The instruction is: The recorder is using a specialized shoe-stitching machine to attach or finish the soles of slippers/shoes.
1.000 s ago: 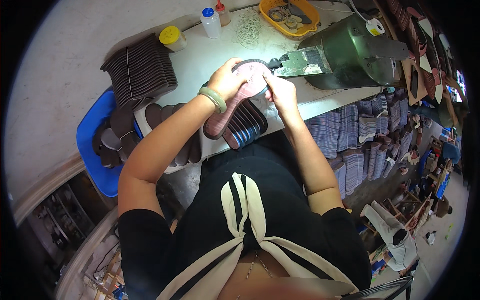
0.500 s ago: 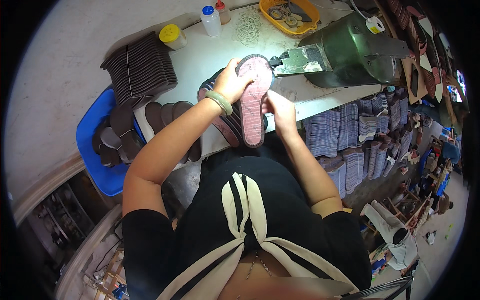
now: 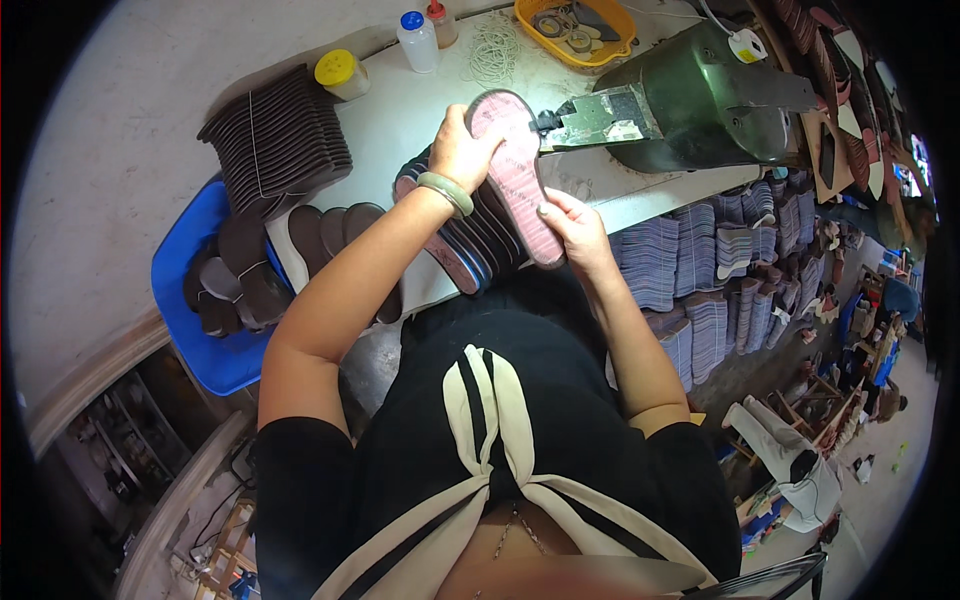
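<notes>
A pink shoe insole (image 3: 521, 188) with a dark rim is held up between both hands, its wider end beside the black tip of the green machine's arm (image 3: 600, 118). My left hand (image 3: 464, 156) is closed on the left edge near that end, thumb on the pink face. Lower down, my right hand (image 3: 580, 228) pinches the right edge, thumb on top. Whether the rim touches the machine's tip I cannot tell. Behind my left wrist, a row of similar insoles (image 3: 478, 245) leans on the table, partly hidden by the held one.
The green machine body (image 3: 700, 100) fills the table's (image 3: 400, 120) far right. A tied stack of dark soles (image 3: 275, 140) and a blue bin (image 3: 190, 330) stand left. Bottles, a yellow-lidded jar (image 3: 340, 72) and a yellow basket (image 3: 590, 50) stand behind. Striped insole piles (image 3: 650, 265) lie right.
The insole has tilted, its lower end swinging right and up. My right hand has come from behind its edge to grip it lower down, thumb now showing. My left hand shifted slightly up.
</notes>
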Available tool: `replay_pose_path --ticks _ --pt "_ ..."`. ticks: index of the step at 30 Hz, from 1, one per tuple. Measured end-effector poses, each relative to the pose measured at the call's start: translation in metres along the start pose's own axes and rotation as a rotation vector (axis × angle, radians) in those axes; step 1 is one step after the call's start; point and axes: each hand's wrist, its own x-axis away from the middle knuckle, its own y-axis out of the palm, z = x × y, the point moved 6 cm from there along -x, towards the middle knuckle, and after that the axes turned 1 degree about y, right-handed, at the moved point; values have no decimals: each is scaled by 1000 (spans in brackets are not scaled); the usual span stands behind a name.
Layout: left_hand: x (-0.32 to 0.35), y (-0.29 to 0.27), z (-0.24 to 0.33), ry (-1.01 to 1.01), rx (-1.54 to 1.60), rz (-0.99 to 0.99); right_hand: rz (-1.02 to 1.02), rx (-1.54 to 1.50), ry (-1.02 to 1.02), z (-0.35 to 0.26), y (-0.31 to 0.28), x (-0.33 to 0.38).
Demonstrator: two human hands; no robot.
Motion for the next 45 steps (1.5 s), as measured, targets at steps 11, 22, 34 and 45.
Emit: replay_pose_path --ticks 11,22,34,45 --pt "-22 8 -5 -11 -26 160 79 136 28 -26 -16 -20" --pt "-29 -26 -51 45 -42 127 93 863 -197 -24 62 -39" --pt "129 -160 -179 -32 -128 599 -342 1080 -418 87 148 0" --pt "180 11 -193 -501 693 32 -4 1121 -132 103 91 -21"
